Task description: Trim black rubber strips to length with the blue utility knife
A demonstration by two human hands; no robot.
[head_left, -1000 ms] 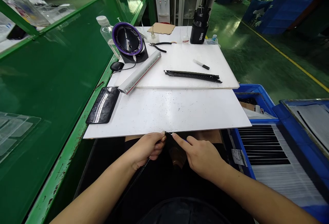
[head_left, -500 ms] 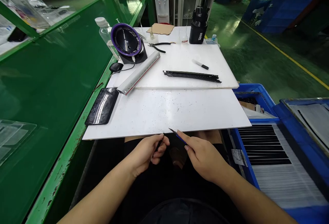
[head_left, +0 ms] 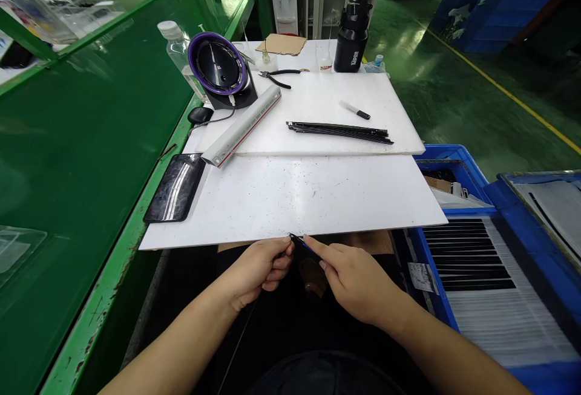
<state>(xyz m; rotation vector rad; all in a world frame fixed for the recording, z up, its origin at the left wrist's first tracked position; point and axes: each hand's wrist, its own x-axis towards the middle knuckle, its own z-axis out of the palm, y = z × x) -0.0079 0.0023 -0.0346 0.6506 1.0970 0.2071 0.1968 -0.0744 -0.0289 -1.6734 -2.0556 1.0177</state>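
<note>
At the table's near edge, my left hand [head_left: 265,267] is closed on a thin black strip [head_left: 238,346], whose length trails down over my dark clothing. My right hand [head_left: 358,279] grips a slim craft knife [head_left: 308,246] with a blue handle, index finger stretched along it. The knife's pointed tip meets the strip's end at my left fingertips; whether it cuts in I cannot tell. Beyond the hands, a bundle of black strips [head_left: 340,132] lies on the white foam board [head_left: 390,98].
A long white box [head_left: 245,126], a purple-rimmed fan [head_left: 218,63], pliers [head_left: 281,77], a capped pen-like tool [head_left: 354,109] and a black bottle [head_left: 351,41] stand or lie farther back. A dark tablet [head_left: 176,188] is at left. Blue crates [head_left: 458,150] with strips flank the right.
My right hand has brought the knife left, so its tip now meets the strip at my left fingers. My left fingers have closed tighter, and the strip's trailing length has come into view.
</note>
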